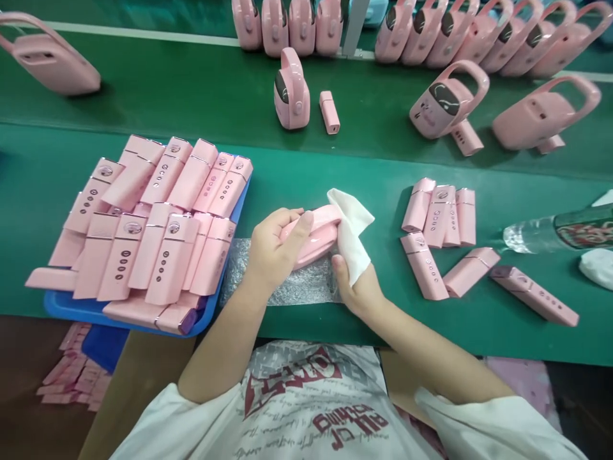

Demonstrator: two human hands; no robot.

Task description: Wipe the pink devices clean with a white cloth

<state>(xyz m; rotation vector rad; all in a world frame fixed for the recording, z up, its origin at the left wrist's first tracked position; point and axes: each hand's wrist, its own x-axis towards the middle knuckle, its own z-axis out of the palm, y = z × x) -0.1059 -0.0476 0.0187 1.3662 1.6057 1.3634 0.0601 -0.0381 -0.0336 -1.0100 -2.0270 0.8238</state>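
My left hand (274, 248) is closed round a pink oblong device (313, 235), holding it over a strip of silvery bubble wrap (287, 281) at the table's near edge. My right hand (357, 284) grips a white cloth (352, 230) and presses it against the right end of that device. The two hands face each other with the device between them.
A blue tray (119, 313) heaped with several pink devices sits at the left. More loose pink devices (440, 217) lie at the right, with a clear bottle (555, 233) beyond. Pink handled cases (291, 92) stand on the green belt behind.
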